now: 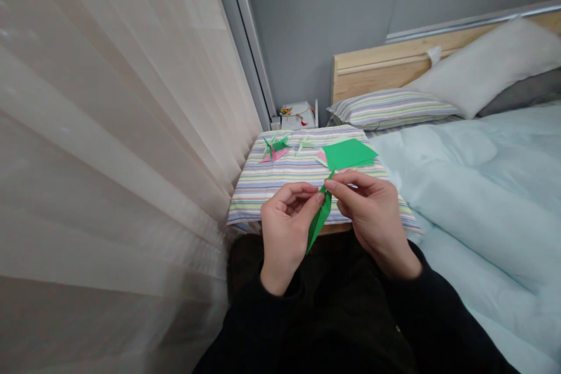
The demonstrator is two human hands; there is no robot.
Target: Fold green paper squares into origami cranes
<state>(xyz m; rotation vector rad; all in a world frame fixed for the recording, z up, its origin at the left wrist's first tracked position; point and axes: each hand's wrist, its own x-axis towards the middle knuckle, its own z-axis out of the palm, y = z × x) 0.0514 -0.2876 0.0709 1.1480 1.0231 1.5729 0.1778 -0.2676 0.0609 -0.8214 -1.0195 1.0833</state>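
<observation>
A narrow piece of folded green paper (319, 221) is held up in front of me, slanting with its lower point towards my lap. My left hand (290, 228) pinches it near the upper part between thumb and fingers. With thumb and forefinger, my right hand (370, 210) grips the same paper close to its top tip. Beyond my hands lies a stack of green paper sheets (350, 153), a pink edge showing at its left. Folded paper cranes in green and pink (276, 149) rest farther left, and a pale green folded piece (304, 144) sits between.
The striped cloth (272, 187) covers the surface before me. A pleated curtain (131, 128) hangs close on the left. On the right is a bed with a pale blue quilt (482, 175), a striped pillow (394, 106) and a wooden headboard (372, 73). Behind stands a white stand (302, 114) with small items.
</observation>
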